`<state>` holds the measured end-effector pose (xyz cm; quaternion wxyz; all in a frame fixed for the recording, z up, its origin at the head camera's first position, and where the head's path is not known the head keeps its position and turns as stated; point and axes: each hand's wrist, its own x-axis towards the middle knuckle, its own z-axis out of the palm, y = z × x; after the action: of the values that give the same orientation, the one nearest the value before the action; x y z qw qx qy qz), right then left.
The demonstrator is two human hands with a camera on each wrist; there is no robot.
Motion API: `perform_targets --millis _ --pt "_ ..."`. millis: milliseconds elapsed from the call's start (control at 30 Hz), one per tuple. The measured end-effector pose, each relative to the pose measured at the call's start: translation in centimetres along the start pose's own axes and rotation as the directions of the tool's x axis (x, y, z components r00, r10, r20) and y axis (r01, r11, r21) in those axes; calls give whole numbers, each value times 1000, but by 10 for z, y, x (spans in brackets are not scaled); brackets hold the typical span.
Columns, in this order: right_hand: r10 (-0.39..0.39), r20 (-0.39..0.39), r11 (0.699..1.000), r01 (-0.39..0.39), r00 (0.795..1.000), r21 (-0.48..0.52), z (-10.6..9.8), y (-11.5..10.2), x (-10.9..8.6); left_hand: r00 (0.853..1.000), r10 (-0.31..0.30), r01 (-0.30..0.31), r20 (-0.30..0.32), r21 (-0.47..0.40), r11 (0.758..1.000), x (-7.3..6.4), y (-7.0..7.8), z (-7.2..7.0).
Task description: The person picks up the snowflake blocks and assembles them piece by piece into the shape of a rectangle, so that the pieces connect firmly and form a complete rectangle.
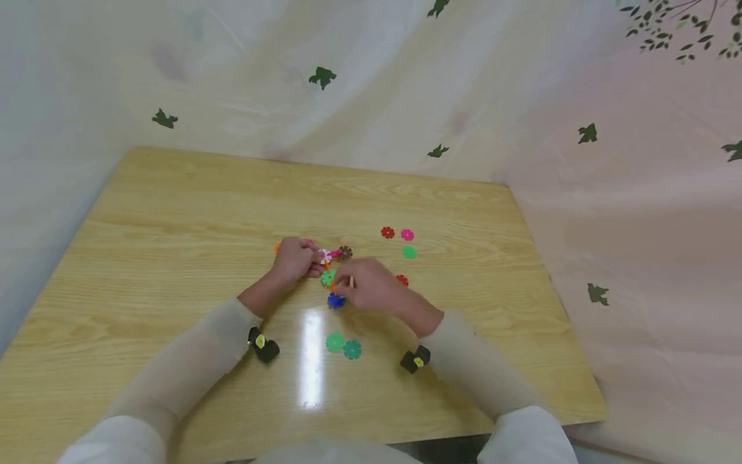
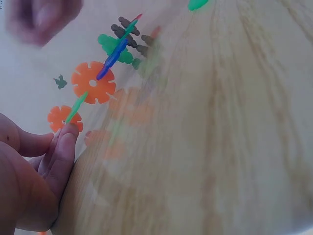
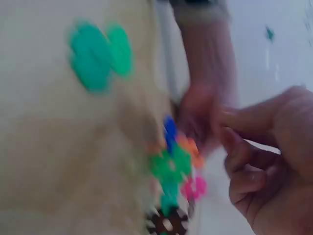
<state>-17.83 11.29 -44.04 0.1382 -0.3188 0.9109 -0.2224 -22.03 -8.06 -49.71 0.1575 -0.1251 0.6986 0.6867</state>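
Left hand [image 1: 294, 261]: grip pinching 1 end of the joined discs [image 2: 95, 71], apparently to steady them. These sit between both hands at the bench [image 1: 174, 212]. Right hand [image 1: 371, 283]: fingers curled; whether its grip holds anything, cannot tell. 4 loose discs [image 1: 408, 234] lie rightward, 2 green discs [image 1: 352, 350] nearer the person, seemingly for easy reach.

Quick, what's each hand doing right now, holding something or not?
Left hand: closed, pinching the joined flower discs.
Right hand: curled closed, nothing visible in its grip, though blurred.
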Motion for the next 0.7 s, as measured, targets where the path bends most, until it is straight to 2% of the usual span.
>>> perform_targets --millis 67,100,167,267,400,567,633,700 --pt "-112 150 981 134 982 -141 11 -12 -15 1000 1 -1 3 -3 1000 0 0 0" --pt "-134 210 964 177 969 -201 17 -17 -21 1000 1 -1 3 -5 1000 -1 0 0" --pt "-126 278 938 206 952 -279 29 -23 -29 1000 4 -4 3 -3 1000 -1 0 1" --pt "-76 293 926 176 953 -334 40 -25 -33 1000 9 -9 7 2 1000 0 0 0" --pt "-41 319 945 141 947 -297 46 -26 -33 1000 -3 3 6 8 1000 1 -1 -2" --pt "-84 358 979 145 930 -145 46 -26 -32 1000 -5 5 11 20 1000 0 -1 -2" --pt "-95 328 993 114 940 -40 38 -22 -30 1000 -5 5 12 19 1000 0 -1 -2" --pt "-73 246 995 52 967 90 25 -15 -25 1000 -6 6 11 17 1000 0 0 -1"
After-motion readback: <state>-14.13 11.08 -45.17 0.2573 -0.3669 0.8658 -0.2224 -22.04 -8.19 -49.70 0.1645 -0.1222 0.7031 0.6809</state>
